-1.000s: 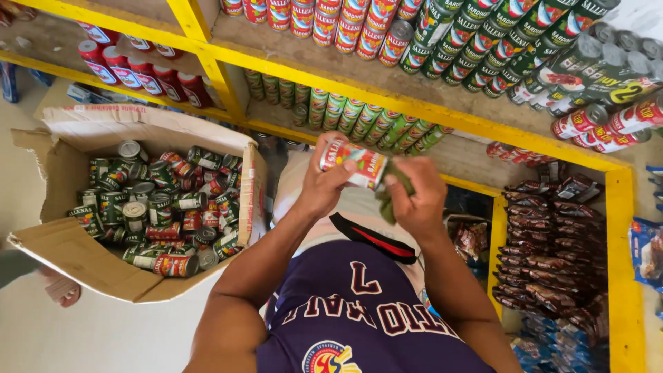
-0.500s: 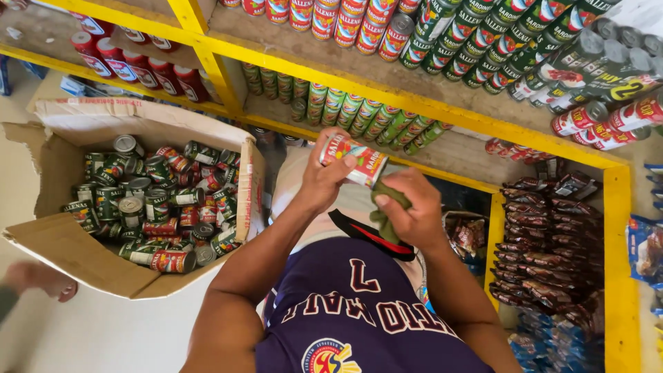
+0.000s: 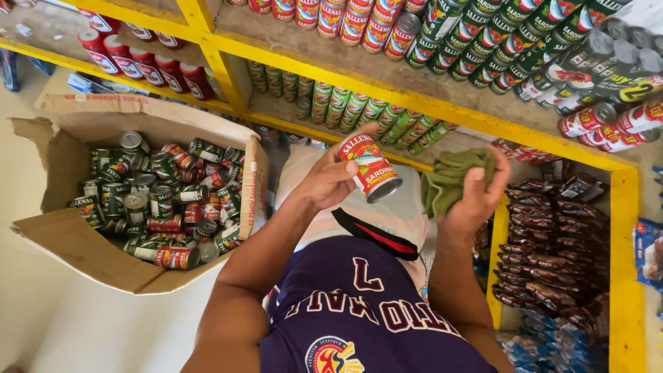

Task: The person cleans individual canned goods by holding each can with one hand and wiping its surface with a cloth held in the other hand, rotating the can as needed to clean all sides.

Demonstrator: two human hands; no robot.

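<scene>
Red-labelled tin can (image 3: 369,168) is up in the person's left hand (image 3: 330,181), fingers wrapped round its side, thumb on the label, and the can is tilted so its silver bottom end points down and to the right. It's held in the air in front of their chest, just below the edge of the yellow shelf (image 3: 414,103). Right hand (image 3: 473,197) is closed around a bunched-up green cloth (image 3: 452,178), which sits just beside the can but isn't touching it from where I'm standing.

Off to the person's left there's an open cardboard box (image 3: 76,238) on the floor, flaps splayed out, full of loose cans (image 3: 162,200) lying every which way, a mix of red and green labels. Shelf levels above are stacked with rows of red cans (image 3: 345,21) and green cans (image 3: 345,107). Lower right has dark foil sachets (image 3: 552,242) piled up in the shelf bay. Person's wearing a purple jersey (image 3: 366,311) with white lettering.
</scene>
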